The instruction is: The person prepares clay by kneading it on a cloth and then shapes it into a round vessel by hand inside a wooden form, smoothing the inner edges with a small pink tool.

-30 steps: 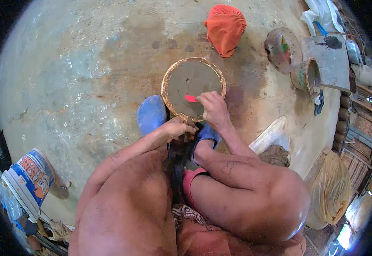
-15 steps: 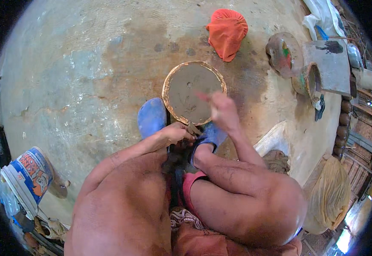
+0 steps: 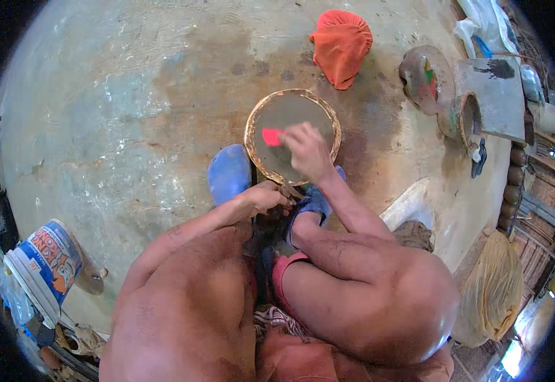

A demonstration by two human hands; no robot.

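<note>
Between my blue clogs (image 3: 230, 175) lies a round disc with a smooth grey, clay-like surface and a rough, pale brown rim (image 3: 336, 121). Over its middle, my right hand (image 3: 309, 153) grips a small flat red scraper (image 3: 271, 137); the fingers are partly blurred. Whether the scraper touches the grey surface, I cannot tell. My left hand (image 3: 266, 197) is closed just below the disc's near edge, by a short grey-brown piece (image 3: 288, 191) of unclear kind. Its fingertips are partly hidden, and both forearms lie close to my bent legs.
An orange-red cloth cover (image 3: 341, 48) drapes something beyond the disc. At the right are a hollow round clay form (image 3: 425, 79), a ring-shaped vessel (image 3: 463, 121), a grey board (image 3: 491, 95) and a lump of clay (image 3: 414, 235). A printed plastic bucket (image 3: 48, 264) stands at the left.
My right hand has moved left over the disc, and the red scraper now shows broad and flat near its middle. My left hand stays almost where it was.
</note>
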